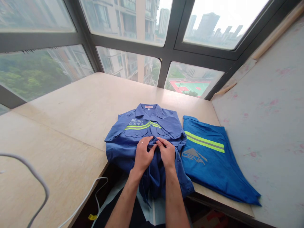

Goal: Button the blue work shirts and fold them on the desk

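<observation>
A blue work jacket [133, 155] with yellow-green reflective stripes lies front side up, its collar towards the window. The lower part hangs over the ledge's edge towards me. Both sleeves are folded across the upper body. At the middle of the front, my left hand [143, 153] pinches the cloth between thumb and fingers; a ring is on one finger. Close beside it, my right hand [167, 153] pinches the front edge of the same jacket, the fingertips nearly meeting the left ones. Whether a button sits between the fingertips is hidden.
A folded brighter-blue garment [209, 161] with a reflective stripe lies to the right, beside the papered wall [266, 126]. A white cable [83, 202] runs over the ledge's front edge, and a thick grey cable [35, 177] curves at left. Windows [125, 63] border the pale ledge [78, 104].
</observation>
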Demonstrator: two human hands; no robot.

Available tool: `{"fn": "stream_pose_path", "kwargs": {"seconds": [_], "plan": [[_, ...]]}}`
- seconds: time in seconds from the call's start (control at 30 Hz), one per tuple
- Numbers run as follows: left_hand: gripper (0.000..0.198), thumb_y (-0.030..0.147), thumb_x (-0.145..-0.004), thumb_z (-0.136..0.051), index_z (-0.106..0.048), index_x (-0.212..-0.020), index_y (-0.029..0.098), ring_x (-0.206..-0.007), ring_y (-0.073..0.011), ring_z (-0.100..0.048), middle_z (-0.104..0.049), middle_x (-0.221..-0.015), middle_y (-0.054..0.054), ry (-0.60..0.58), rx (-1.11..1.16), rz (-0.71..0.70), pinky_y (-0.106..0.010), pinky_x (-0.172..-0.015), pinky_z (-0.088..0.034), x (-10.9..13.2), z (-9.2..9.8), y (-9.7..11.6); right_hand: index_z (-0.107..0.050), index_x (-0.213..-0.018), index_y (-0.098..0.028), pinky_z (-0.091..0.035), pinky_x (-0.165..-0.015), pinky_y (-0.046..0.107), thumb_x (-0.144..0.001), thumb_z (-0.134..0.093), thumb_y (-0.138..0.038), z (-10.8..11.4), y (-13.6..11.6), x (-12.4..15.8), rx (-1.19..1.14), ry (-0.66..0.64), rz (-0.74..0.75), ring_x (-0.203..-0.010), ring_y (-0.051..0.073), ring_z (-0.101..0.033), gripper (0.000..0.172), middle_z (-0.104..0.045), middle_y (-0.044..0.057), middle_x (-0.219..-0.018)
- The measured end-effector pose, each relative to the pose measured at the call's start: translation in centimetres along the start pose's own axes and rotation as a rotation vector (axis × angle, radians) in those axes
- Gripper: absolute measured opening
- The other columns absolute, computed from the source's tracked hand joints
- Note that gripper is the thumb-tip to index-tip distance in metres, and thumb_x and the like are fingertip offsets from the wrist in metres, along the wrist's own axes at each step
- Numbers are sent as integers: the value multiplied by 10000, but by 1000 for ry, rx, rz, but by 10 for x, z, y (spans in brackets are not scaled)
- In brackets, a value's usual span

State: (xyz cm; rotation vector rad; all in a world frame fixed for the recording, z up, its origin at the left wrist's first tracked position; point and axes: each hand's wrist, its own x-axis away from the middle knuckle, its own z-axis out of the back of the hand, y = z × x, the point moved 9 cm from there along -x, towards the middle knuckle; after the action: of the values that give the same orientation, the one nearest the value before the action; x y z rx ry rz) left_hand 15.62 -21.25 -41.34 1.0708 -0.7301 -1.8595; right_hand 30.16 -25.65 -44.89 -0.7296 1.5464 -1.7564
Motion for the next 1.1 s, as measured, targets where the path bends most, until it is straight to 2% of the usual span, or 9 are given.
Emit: {"fn": "stream_pose_path", "kwargs": {"seconds": [0.17, 0.4, 0.63, 0.77, 0.97, 1.1], "plan": [[215, 143, -865, -574, -697, -1029, 206, -1001, -217, -650, -718, -1043, -74, 48, 51, -8, -385, -931, -510, 0, 5, 0, -779, -971, -244, -528, -948, 382, -767, -688, -335, -1, -9, 4, -68, -72, -18, -985, 243, -701, 241, -772, 30, -1007], [144, 192, -892, -537, -681, -883, 201, -849, -193, -639, -704, -875, -43, 106, 59, 22, -336, -819, -508, -3, 16, 5, -766, -993, -242, -541, -933, 359, -800, -663, -328, -3, -32, 11, 14, -115, 87, -957, 219, -701, 235, -768, 28, -997], [182, 270, -912, -505, -658, -842, 201, -827, -194, -641, -699, -857, -38, 55, 100, 162, -315, -797, -499, -2, 12, 0, -764, -1002, -248, -551, -910, 359, -818, -658, -288, 1, -42, 12, 29, -167, 189, -942, 215, -701, 216, -765, 25, -985], [202, 293, -915, -502, -666, -846, 199, -824, -197, -644, -706, -856, -39, 15, 117, 203, -318, -799, -494, -3, 9, -1, -761, -988, -246, -552, -895, 356, -822, -662, -289, 3, -42, 13, 52, -164, 197, -920, 213, -702, 198, -764, 28, -974], [181, 282, -900, -515, -666, -845, 201, -826, -198, -634, -704, -857, -37, -95, 122, 166, -316, -789, -476, -7, 3, 0, -749, -990, -229, -527, -912, 342, -861, -610, -265, 10, -47, 15, 150, -26, 279, -951, 203, -685, 193, -751, 49, -991], [174, 270, -898, -511, -660, -842, 199, -833, -198, -627, -696, -855, -42, -125, 133, 142, -316, -792, -472, -6, 2, 3, -747, -979, -228, -528, -902, 339, -864, -602, -249, 11, -48, 14, 162, -21, 327, -943, 200, -685, 187, -751, 50, -980]]}}
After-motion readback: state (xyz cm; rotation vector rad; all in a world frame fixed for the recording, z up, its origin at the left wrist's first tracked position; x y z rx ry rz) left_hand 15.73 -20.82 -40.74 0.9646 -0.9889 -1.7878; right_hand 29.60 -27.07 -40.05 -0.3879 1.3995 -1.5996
